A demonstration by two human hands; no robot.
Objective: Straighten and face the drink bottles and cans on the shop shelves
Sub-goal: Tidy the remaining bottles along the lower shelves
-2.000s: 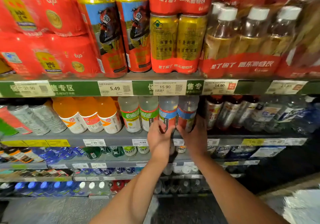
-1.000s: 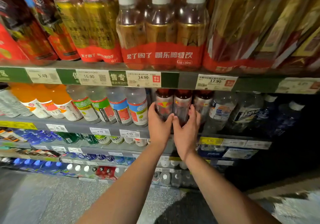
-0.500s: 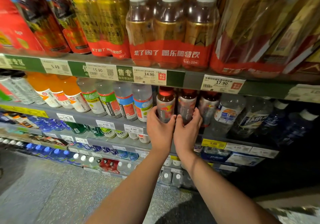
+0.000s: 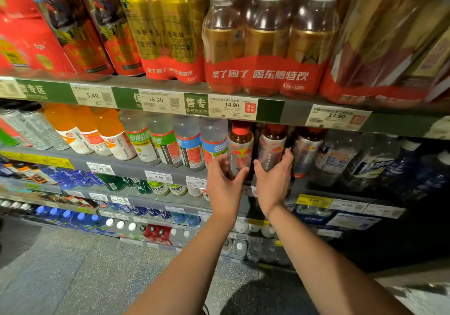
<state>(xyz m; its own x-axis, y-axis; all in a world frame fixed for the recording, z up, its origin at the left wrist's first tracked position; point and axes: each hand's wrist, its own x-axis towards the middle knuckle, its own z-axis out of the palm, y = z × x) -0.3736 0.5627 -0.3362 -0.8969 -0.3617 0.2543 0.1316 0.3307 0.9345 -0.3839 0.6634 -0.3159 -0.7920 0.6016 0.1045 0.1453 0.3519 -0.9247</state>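
Red-capped bottle (image 4: 239,144) and its twin (image 4: 271,145) stand upright on second shelf (image 4: 126,167), under the 14.90 tag (image 4: 232,107). Left hand (image 4: 222,185) cups first bottle, fingers relaxed, contact unclear. Right hand (image 4: 274,180) wraps fingers round the twin's lower body; both bottle bases hidden by hands. Third bottle (image 4: 305,149) partly in shadow. Labels blurred. Shelf's right end dark, bottles there hard to read.
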